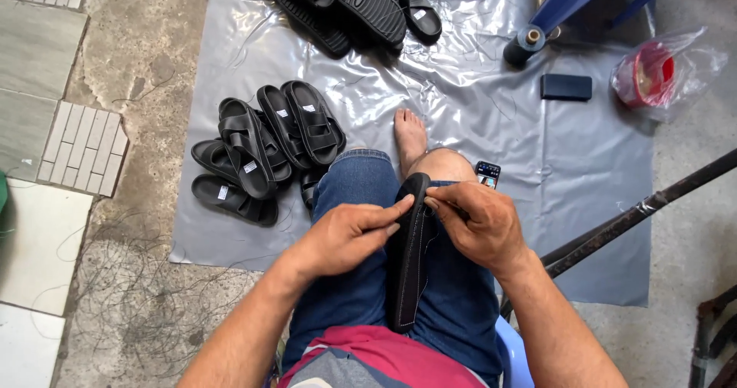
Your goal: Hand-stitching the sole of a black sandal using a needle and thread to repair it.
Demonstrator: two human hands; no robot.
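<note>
Black rubber, a single sandal (pixel 409 250) stands on its edge along the person's lap, braced against the denim so both hands can work at its upper end. The left hand (pixel 343 234) pinches the sandal's rim between thumb and fingers and steadies it; the right hand (pixel 482 223) closes narrowly on the same end from the other side, fingertips bent as if picking at something fine on the seam, though what lies between them is too small to tell.

Ahead of the left hand, a pile of black sandals (pixel 265 146) lies stacked on a grey plastic sheet (pixel 476 119), which keeps them off the rough concrete. Farther out, beyond both hands, a second heap of sandals (pixel 361 4) sits at the sheet's far edge. Just past the right hand a phone (pixel 487 173) rests beside the knee, within easy reach. Farther ahead of that hand lie a dark flat case (pixel 566 87), a spool of dark thread (pixel 524 46) and a clear bag with a red roll (pixel 660 69). Loose thread trimmings (pixel 138 303) litter the floor outside the left arm.
</note>
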